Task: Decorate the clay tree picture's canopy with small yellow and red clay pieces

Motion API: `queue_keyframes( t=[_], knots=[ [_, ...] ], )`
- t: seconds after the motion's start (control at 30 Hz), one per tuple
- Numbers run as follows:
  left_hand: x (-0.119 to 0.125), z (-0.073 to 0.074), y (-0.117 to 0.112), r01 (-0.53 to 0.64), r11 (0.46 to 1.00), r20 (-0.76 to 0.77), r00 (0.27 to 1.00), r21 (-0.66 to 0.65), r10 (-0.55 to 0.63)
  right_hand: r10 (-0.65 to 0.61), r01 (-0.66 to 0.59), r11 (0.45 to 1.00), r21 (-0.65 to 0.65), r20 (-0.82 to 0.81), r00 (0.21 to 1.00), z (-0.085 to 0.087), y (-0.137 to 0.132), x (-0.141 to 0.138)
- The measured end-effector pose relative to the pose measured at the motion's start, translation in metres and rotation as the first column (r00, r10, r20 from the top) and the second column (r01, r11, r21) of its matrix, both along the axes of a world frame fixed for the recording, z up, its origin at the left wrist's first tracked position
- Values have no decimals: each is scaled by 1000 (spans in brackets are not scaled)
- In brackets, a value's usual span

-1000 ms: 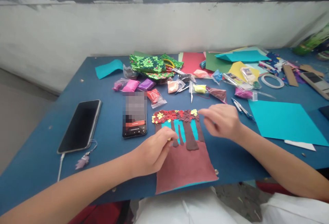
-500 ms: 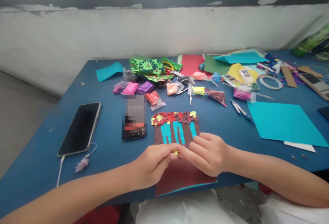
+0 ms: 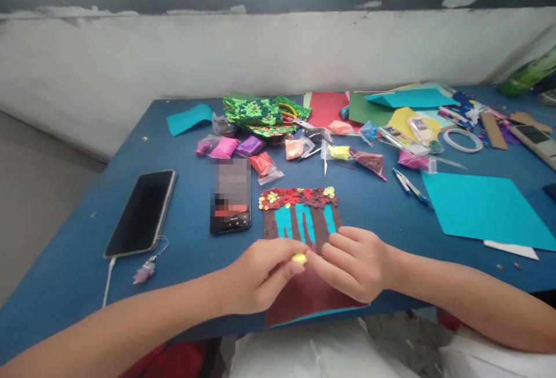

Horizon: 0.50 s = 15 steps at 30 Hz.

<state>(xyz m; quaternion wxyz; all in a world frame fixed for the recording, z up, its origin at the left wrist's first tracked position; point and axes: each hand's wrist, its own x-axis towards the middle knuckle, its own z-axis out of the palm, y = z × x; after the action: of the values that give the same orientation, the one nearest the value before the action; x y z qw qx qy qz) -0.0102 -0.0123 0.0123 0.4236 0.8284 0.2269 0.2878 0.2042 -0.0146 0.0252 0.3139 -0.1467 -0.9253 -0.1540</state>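
Note:
A clay picture (image 3: 299, 216) lies on the blue table (image 3: 78, 274) near its front edge: brown tree trunks on teal card, a band of red and yellow clay flowers along the top, reddish-brown ground below. My left hand (image 3: 260, 276) pinches a small lump of yellow clay (image 3: 299, 259) between thumb and fingers, just over the picture's lower part. My right hand (image 3: 351, 262) meets it from the right, fingertips touching the yellow lump. Both hands cover the middle of the picture.
A dark phone (image 3: 141, 213) with a cable and charm lies at the left; a second phone (image 3: 231, 195) sits beside the picture. Bags of coloured clay (image 3: 260, 164), a green clay piece (image 3: 256, 113), coloured paper sheets (image 3: 482, 207), tape (image 3: 463, 139) and small tools crowd the back and right.
My right hand came back from the flower band at the picture's top to meet my left hand over the lower part. The yellow lump now shows between the fingertips.

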Motion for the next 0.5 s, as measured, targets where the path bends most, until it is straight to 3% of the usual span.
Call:
queue_keyframes(
  t=[0.23,0.5],
  knots=[
    [4,-1,-1,-23,1000,-9,1000,2,23,-52,52,998,46,0,999,-2,-3,-6],
    [2,-1,-1,27,983,-79,997,182,-13,-90,89,996,31,33,995,-6,-6,-8]
  ],
)
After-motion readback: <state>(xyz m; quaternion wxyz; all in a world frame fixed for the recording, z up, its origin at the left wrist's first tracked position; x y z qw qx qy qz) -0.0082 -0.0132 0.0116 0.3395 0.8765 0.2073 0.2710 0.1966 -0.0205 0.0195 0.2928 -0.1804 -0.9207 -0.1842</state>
